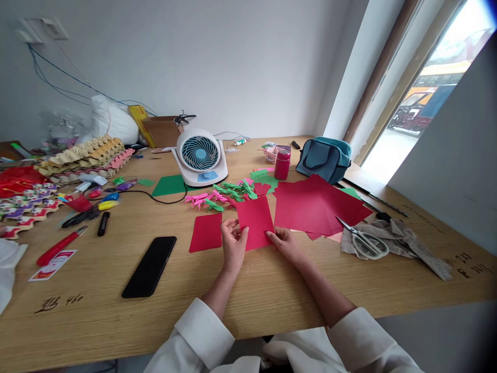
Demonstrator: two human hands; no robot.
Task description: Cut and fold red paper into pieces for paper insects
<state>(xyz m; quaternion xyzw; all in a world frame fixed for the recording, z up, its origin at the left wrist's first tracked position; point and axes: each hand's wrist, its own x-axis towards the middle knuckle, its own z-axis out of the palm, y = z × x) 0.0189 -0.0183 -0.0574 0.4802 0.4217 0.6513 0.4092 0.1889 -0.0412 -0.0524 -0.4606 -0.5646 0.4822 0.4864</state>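
Observation:
Between my two hands is a red sheet of paper (256,223), tilted up above the table. My left hand (233,241) pinches its left edge, thumb in front. On the lower right edge, my right hand (285,242) grips it with the thumb on the front face. A smaller red paper piece (205,233) lies flat just left of my left hand. Larger red sheets (306,207) are spread out beyond my right hand. Behind the held sheet is a pile of green and pink paper cutouts (233,191). Scissors (368,243) rest on a grey cloth (404,241) to the right.
A white fan (200,155) stands at the back, with a red jar (282,165) and a blue bag (324,158) to its right. A black phone (149,267) lies at front left. Further left are a red-handled knife (60,247), a black marker (103,224) and stacked paper crafts (85,158).

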